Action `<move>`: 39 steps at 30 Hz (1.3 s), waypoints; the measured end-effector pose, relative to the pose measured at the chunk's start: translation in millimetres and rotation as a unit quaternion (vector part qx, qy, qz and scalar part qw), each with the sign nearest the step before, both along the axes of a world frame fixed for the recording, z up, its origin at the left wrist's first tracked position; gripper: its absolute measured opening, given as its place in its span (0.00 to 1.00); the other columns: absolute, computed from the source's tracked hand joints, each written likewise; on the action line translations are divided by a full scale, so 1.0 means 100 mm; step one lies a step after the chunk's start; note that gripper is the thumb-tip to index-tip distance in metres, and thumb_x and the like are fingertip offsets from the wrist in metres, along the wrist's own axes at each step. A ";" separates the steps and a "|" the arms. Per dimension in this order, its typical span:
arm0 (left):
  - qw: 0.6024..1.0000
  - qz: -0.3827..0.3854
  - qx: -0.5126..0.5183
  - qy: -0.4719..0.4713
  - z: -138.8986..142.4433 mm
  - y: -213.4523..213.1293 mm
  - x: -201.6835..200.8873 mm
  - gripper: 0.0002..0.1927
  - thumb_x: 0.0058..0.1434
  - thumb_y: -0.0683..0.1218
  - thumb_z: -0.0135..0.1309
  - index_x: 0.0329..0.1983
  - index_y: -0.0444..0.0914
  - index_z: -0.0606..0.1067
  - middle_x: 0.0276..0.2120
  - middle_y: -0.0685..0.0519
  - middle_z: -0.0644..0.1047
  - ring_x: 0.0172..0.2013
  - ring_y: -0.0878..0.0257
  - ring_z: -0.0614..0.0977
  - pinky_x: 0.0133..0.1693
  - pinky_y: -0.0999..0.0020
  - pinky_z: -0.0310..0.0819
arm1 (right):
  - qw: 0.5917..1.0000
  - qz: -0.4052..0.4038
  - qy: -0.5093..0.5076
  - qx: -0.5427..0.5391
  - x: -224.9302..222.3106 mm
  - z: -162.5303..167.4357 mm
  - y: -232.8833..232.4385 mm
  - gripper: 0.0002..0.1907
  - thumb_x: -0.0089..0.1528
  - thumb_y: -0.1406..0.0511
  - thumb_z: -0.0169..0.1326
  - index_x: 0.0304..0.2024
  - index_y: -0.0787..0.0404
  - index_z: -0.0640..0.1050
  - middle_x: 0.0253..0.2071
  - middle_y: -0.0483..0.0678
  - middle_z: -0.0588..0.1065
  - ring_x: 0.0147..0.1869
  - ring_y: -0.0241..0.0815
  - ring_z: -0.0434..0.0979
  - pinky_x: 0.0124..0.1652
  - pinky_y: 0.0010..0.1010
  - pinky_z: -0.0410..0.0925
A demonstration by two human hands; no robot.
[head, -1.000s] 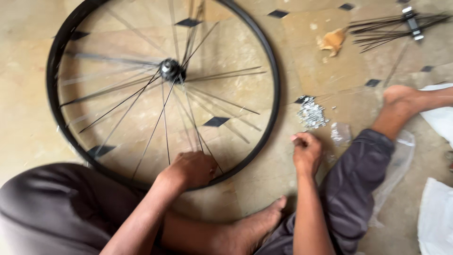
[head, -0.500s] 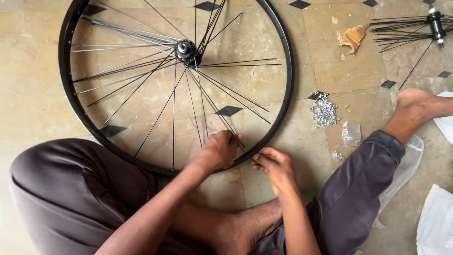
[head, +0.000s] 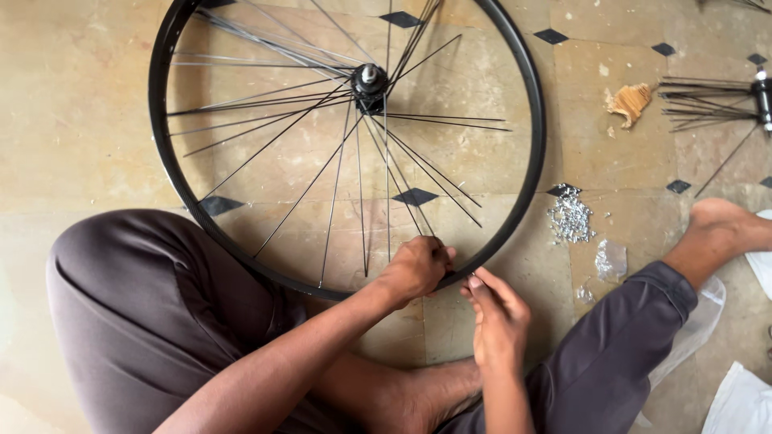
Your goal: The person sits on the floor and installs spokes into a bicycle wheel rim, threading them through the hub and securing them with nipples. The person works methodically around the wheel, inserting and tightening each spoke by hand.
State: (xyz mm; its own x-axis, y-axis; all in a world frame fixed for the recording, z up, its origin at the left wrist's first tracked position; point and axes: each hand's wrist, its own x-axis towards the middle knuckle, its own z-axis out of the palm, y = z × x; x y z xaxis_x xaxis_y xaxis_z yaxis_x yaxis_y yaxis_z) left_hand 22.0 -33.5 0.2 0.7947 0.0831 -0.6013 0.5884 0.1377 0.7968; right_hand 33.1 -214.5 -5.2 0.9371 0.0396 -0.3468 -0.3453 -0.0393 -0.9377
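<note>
Your left hand is curled over the near part of the black wheel rim, fingers closed on the rim where the spokes meet it. Your right hand sits just beside it, outside the rim, fingertips pressed together at the rim's edge; you cannot tell what they pinch, if anything. The wheel lies flat on the tiled floor, its hub toward the far side, its near edge resting over your left leg. A small pile of silver nipples lies near your right knee, and a bundle of loose spokes rests by the floor's far right.
</note>
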 end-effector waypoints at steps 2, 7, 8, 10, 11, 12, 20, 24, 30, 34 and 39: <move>0.999 0.003 -0.035 0.004 0.08 0.04 0.02 0.18 0.68 0.52 0.50 0.40 0.31 0.79 0.31 0.44 0.84 0.24 0.57 0.83 0.27 0.61 0.80 | 0.997 -0.008 -0.053 -0.054 -0.11 0.08 0.06 0.17 0.60 0.76 0.59 0.52 0.72 0.78 0.42 0.53 0.81 0.42 0.38 0.80 0.44 0.28 0.74; 0.998 -0.039 -0.047 0.015 0.23 0.10 0.02 0.20 0.68 0.52 0.50 0.40 0.29 0.80 0.30 0.43 0.83 0.21 0.57 0.82 0.27 0.62 0.79 | 0.967 0.029 -0.194 -0.159 -0.27 0.22 0.15 0.34 0.58 0.77 0.63 0.64 0.67 0.63 0.41 0.53 0.81 0.42 0.35 0.79 0.44 0.22 0.71; 0.998 -0.043 -0.042 0.011 0.26 0.10 0.00 0.20 0.68 0.52 0.50 0.40 0.29 0.80 0.29 0.43 0.83 0.21 0.58 0.83 0.27 0.62 0.79 | 0.965 0.038 -0.198 -0.168 -0.28 0.23 0.16 0.35 0.58 0.77 0.63 0.64 0.66 0.62 0.41 0.53 0.81 0.43 0.35 0.79 0.44 0.22 0.70; 0.999 -0.047 -0.028 0.001 0.30 0.13 -0.03 0.20 0.68 0.51 0.51 0.38 0.28 0.80 0.28 0.42 0.83 0.21 0.59 0.84 0.26 0.64 0.80 | 0.959 0.059 -0.208 -0.181 -0.29 0.23 0.18 0.37 0.59 0.76 0.63 0.66 0.65 0.60 0.41 0.54 0.80 0.43 0.36 0.79 0.43 0.23 0.69; 0.999 -0.034 -0.023 -0.005 0.32 0.15 -0.04 0.19 0.68 0.50 0.52 0.39 0.27 0.79 0.28 0.42 0.83 0.21 0.58 0.85 0.26 0.63 0.80 | 0.957 0.067 -0.225 -0.170 -0.29 0.23 0.19 0.37 0.59 0.76 0.63 0.66 0.65 0.60 0.41 0.53 0.80 0.44 0.36 0.79 0.45 0.23 0.70; 1.000 -0.021 -0.020 -0.011 0.35 0.15 -0.05 0.18 0.67 0.49 0.53 0.39 0.27 0.78 0.27 0.41 0.82 0.21 0.58 0.85 0.25 0.62 0.80 | 0.954 0.076 -0.241 -0.160 -0.29 0.23 0.19 0.37 0.60 0.75 0.63 0.66 0.65 0.59 0.41 0.53 0.80 0.45 0.36 0.79 0.48 0.23 0.70; 1.000 -0.023 -0.006 -0.004 0.58 0.19 -0.06 0.16 0.63 0.50 0.57 0.39 0.29 0.78 0.26 0.43 0.82 0.19 0.59 0.82 0.23 0.62 0.77 | 0.930 0.102 -0.311 -0.166 -0.30 0.26 0.18 0.40 0.63 0.75 0.62 0.71 0.65 0.55 0.44 0.55 0.80 0.50 0.37 0.79 0.51 0.24 0.69; 0.998 -0.048 -0.017 0.021 0.66 0.27 -0.06 0.16 0.63 0.50 0.57 0.39 0.30 0.78 0.26 0.45 0.82 0.20 0.61 0.83 0.24 0.63 0.78 | 0.950 0.086 -0.274 -0.121 -0.30 0.30 0.20 0.43 0.62 0.76 0.62 0.73 0.64 0.53 0.44 0.56 0.79 0.48 0.37 0.78 0.47 0.23 0.69; 0.996 -0.079 -0.018 0.029 0.71 0.35 -0.11 0.16 0.62 0.50 0.59 0.38 0.30 0.79 0.26 0.46 0.83 0.21 0.63 0.82 0.24 0.64 0.76 | 0.972 0.096 -0.210 -0.030 -0.26 0.32 0.19 0.51 0.60 0.78 0.62 0.78 0.60 0.47 0.42 0.56 0.78 0.44 0.38 0.78 0.46 0.27 0.72; 0.996 -0.080 -0.013 0.024 0.71 0.33 -0.11 0.16 0.62 0.51 0.58 0.37 0.31 0.80 0.27 0.47 0.84 0.21 0.64 0.82 0.25 0.65 0.77 | 0.976 0.097 -0.190 0.052 -0.24 0.28 0.18 0.52 0.60 0.80 0.60 0.79 0.59 0.46 0.43 0.56 0.77 0.47 0.41 0.80 0.51 0.33 0.75; 0.997 -0.071 -0.018 0.025 0.71 0.29 -0.09 0.16 0.63 0.51 0.57 0.38 0.31 0.79 0.28 0.47 0.83 0.21 0.63 0.82 0.26 0.65 0.78 | 0.976 0.104 -0.189 0.040 -0.23 0.27 0.16 0.50 0.59 0.82 0.57 0.77 0.60 0.47 0.44 0.58 0.77 0.48 0.43 0.80 0.51 0.34 0.75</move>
